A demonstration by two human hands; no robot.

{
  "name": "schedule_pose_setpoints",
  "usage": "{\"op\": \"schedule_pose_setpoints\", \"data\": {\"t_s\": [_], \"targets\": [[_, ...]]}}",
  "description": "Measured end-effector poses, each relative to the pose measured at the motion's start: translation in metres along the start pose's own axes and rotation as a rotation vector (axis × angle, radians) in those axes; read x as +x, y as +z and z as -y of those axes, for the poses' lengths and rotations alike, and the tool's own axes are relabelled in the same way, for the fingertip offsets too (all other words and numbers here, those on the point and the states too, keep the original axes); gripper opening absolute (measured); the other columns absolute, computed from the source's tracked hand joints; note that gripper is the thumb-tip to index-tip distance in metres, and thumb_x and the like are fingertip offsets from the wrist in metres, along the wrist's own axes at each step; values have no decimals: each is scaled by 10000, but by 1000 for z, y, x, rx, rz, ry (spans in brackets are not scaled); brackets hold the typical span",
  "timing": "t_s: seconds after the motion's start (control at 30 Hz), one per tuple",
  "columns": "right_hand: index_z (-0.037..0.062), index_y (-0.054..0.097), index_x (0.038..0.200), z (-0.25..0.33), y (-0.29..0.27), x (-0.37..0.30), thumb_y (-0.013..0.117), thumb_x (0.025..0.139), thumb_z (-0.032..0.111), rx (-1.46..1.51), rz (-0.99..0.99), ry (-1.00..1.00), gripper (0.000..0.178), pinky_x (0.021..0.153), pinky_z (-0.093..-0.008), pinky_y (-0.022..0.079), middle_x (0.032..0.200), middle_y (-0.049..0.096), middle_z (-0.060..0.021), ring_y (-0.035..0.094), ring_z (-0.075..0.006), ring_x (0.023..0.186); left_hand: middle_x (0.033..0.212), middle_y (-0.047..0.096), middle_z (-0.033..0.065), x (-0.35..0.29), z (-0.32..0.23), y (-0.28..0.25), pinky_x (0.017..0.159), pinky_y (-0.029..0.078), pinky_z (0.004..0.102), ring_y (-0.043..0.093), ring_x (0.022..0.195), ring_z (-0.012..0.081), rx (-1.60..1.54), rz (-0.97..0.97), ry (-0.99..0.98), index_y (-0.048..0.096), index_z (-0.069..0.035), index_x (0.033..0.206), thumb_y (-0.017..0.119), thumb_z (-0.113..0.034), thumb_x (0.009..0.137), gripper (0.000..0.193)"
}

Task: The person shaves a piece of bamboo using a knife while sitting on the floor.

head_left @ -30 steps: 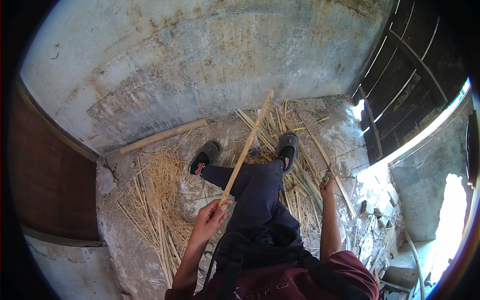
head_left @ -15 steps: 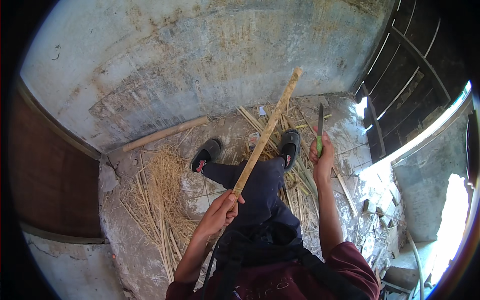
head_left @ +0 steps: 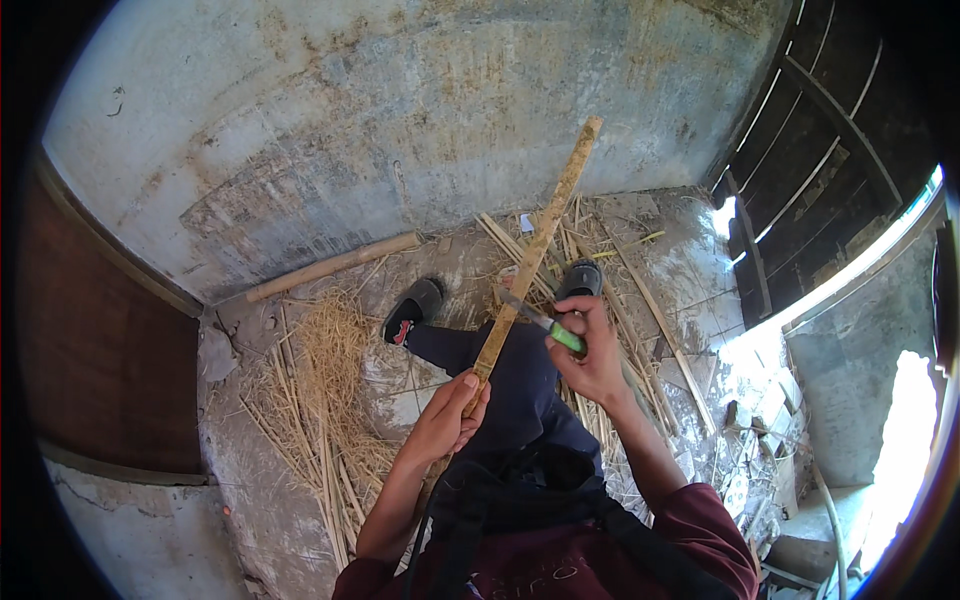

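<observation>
A long, flat bamboo strip slants up and to the right, away from my body. Around its near end my left hand is closed. My right hand grips a knife by its green handle. The knife blade points left and lies across the strip at about its middle; whether the edge is biting in cannot be told. Below the strip is my dark trouser leg.
A pile of fine shavings and thin strips lies at the left. More split strips are on the floor at the right. A round bamboo pole rests along the wall. Rubble and a slatted wooden panel are at the right.
My right hand has come left and toward me, turning the knife from upright to lying across the strip. The strip has turned a little, showing its flat face; its far end is slightly higher.
</observation>
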State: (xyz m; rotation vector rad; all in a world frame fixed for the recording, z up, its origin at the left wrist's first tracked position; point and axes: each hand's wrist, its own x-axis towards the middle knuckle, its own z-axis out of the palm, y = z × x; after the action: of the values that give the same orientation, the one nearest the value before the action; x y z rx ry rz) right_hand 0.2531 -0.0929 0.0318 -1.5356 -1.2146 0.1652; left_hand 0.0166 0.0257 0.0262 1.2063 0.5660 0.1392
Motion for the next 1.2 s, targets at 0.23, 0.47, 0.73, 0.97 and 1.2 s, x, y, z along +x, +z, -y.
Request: {"op": "schedule_pose_setpoints", "data": {"t_s": [0.23, 0.47, 0.73, 0.97, 1.2], "targets": [[27, 689, 1220, -1, 5, 4, 654, 898, 8, -94, 174, -42, 324, 687, -438, 529, 828, 690, -190, 703, -360, 749, 635, 403, -49, 3, -7, 9, 399, 320, 223, 364, 457, 37, -18, 55, -6, 504, -110, 1000, 408, -432, 1180, 382], [18, 649, 1037, 9, 15, -4, 687, 868, 24, -215, 256, -105, 174, 698, -501, 534, 864, 685, -198, 686, -447, 821, 643, 428, -65, 9, -4, 14, 393, 341, 228, 403, 448, 28, 103, 16, 73, 489, -120, 921, 536, -387, 1153, 357], [66, 616, 1043, -4, 23, -8, 708, 849, 71, -297, 271, -129, 215, 634, -503, 527, 833, 691, -147, 685, -421, 746, 658, 436, -65, 13, -9, 17, 421, 319, 233, 378, 491, 17, 153, 14, 82, 507, -115, 910, 527, -391, 1158, 372], [51, 630, 1004, -2, 30, -6, 651, 848, 30, -300, 199, -119, 160, 606, -504, 507, 793, 683, -186, 657, -450, 684, 655, 412, -56, 19, -3, 18, 473, 312, 246, 387, 520, 31, 246, -19, 192, 481, -96, 949, 463, -396, 1179, 378], [62, 641, 956, -11, 32, 4, 651, 813, 56, -416, 77, -110, 144, 613, -506, 526, 750, 686, -168, 683, -418, 675, 664, 466, 9, 20, 2, 19, 560, 378, 346, 426, 607, 94, 413, -154, 258, 550, -19, 952, 506, -347, 1164, 393]]}}
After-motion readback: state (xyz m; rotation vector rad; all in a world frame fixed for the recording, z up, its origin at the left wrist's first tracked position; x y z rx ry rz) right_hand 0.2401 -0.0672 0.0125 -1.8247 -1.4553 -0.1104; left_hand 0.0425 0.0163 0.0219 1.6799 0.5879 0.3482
